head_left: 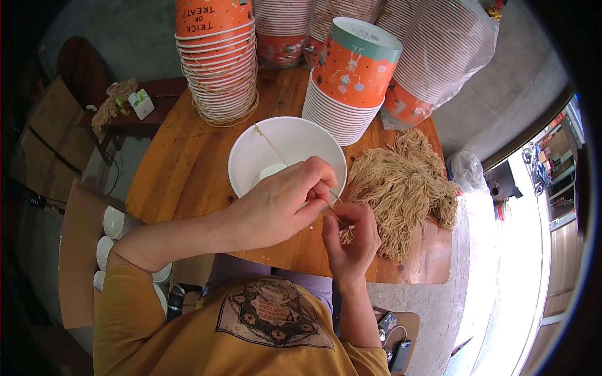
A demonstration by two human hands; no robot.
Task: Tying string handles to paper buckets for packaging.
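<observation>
A white-lined paper bucket [248,156] sits at the near middle of the wooden table, its mouth facing up toward me. A thin tan cord [272,145] runs from the bucket's far rim across its mouth to my hands. My left hand [282,197] reaches over the near rim, thumb and index finger pinching the cord. Just to its right, my right hand [352,241] is closed on the cord's end, with a frayed tan tuft showing between the fingers. My fingers hide the exact spot where the cord passes through them.
Loose tan cords [401,188] lie heaped at the table's right. Behind stand a nested stack of orange buckets with cords [216,75], a second stack [342,109] and plastic-wrapped stacks [433,53]. A cardboard box [78,263] holding white rolled or cup-like things is at lower left.
</observation>
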